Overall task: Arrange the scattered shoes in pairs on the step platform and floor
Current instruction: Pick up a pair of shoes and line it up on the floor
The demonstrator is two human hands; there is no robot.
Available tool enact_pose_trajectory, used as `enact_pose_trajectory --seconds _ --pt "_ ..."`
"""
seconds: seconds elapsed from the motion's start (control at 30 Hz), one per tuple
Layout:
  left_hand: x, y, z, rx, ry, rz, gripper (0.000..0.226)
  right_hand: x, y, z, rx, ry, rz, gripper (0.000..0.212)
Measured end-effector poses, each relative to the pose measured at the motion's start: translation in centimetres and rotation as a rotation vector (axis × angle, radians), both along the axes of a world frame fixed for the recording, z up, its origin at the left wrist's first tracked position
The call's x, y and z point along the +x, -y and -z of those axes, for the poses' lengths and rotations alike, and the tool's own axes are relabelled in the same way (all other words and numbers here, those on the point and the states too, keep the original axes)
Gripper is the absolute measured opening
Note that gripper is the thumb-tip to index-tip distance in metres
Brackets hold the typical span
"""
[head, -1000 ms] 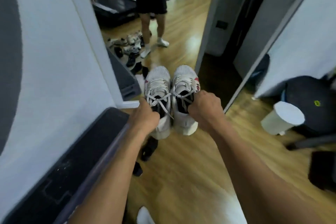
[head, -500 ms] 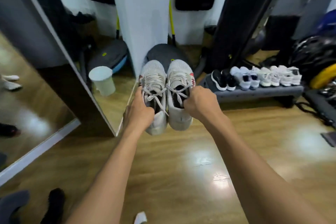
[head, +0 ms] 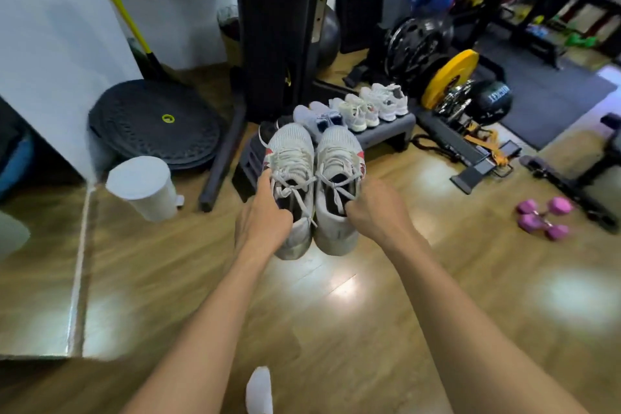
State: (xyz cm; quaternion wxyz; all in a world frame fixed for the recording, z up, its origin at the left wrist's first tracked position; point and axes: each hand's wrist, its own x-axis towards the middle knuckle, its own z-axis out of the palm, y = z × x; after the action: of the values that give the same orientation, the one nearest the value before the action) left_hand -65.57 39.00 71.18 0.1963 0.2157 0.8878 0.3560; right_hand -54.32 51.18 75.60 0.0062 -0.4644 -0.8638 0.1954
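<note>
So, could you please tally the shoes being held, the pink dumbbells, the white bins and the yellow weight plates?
Held shoes: 2
Pink dumbbells: 2
White bin: 1
Yellow weight plate: 1
Total: 6

The front shoes are white with red marks and black insides. The step platform is grey. The floor is brown wood. The dumbbells are pink, the weight plate yellow.
</note>
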Motion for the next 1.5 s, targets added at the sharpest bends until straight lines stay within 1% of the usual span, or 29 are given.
enact_pose_trajectory --seconds 0.13,0.2,0.27,0.37,0.47,0.53,0.63,0.73,0.8,0.9,1.03,1.13,1.27,1.33,1.4,1.47,1.5 --pt "-1.0 -7.6 4.2 -0.076 0.117 0.016 0.09 -1.7 -7.6 3.9 -0.069 0.08 0.033 0.009" --pt "-1.6 -10.9 6.7 -0.107 0.146 0.009 0.092 -2.7 -11.2 6.4 -0.122 0.104 0.027 0.012" --pt "-2.3 -14.2 9.9 -0.124 0.155 -0.013 0.091 -3.8 -14.9 9.6 -0.15 0.134 0.008 0.01" --pt "-3.6 -18.4 15.2 -0.172 0.204 -0.078 0.086 -5.9 -19.8 15.4 -0.196 0.197 -0.047 0.012" --pt "-4.5 -21.8 20.5 -0.227 0.302 -0.137 0.087 -8.3 -23.7 20.9 -0.278 0.268 -0.089 0.021" --pt "-5.5 -23.7 24.2 -0.284 0.362 -0.17 0.088 -10.0 -25.9 24.7 -0.303 0.303 -0.139 0.021" --pt "-7.4 -26.0 30.6 -0.383 0.397 -0.189 0.085 -12.5 -29.0 31.1 -0.349 0.379 -0.171 0.023" --pt "-9.1 -27.8 37.9 -0.448 0.437 -0.169 0.084 -14.4 -31.7 38.6 -0.41 0.453 -0.155 0.028" --pt "-10.0 -28.8 43.0 -0.452 0.481 -0.16 0.085 -15.5 -33.1 43.7 -0.434 0.49 -0.145 0.028" --pt "-11.1 -30.1 49.8 -0.407 0.534 -0.197 0.088 -17.2 -34.4 51.0 -0.43 0.52 -0.184 0.028" --pt "-12.6 -31.5 58.2 -0.433 0.508 -0.234 0.087 -19.4 -35.6 60.4 -0.431 0.536 -0.246 0.028" --pt "-13.6 -32.0 63.6 -0.467 0.465 -0.251 0.091 -20.7 -36.6 66.6 -0.422 0.51 -0.275 0.03" --pt "-14.1 -33.0 70.8 -0.482 0.487 -0.293 0.094 -21.7 -37.6 73.8 -0.413 0.465 -0.309 0.032" --pt "-14.0 -33.2 73.5 -0.451 0.493 -0.339 0.091 -21.8 -37.9 76.7 -0.427 0.448 -0.308 0.032" --pt "-13.4 -32.9 75.2 -0.376 0.488 -0.376 0.089 -21.4 -37.7 79.0 -0.467 0.43 -0.286 0.036" --pt "-12.8 -32.6 76.3 -0.334 0.485 -0.385 0.093 -20.6 -37.1 80.5 -0.558 0.397 -0.243 0.046" --pt "-12.7 -32.5 76.7 -0.344 0.496 -0.366 0.097 -20.2 -36.8 80.9 -0.576 0.391 -0.236 0.052"
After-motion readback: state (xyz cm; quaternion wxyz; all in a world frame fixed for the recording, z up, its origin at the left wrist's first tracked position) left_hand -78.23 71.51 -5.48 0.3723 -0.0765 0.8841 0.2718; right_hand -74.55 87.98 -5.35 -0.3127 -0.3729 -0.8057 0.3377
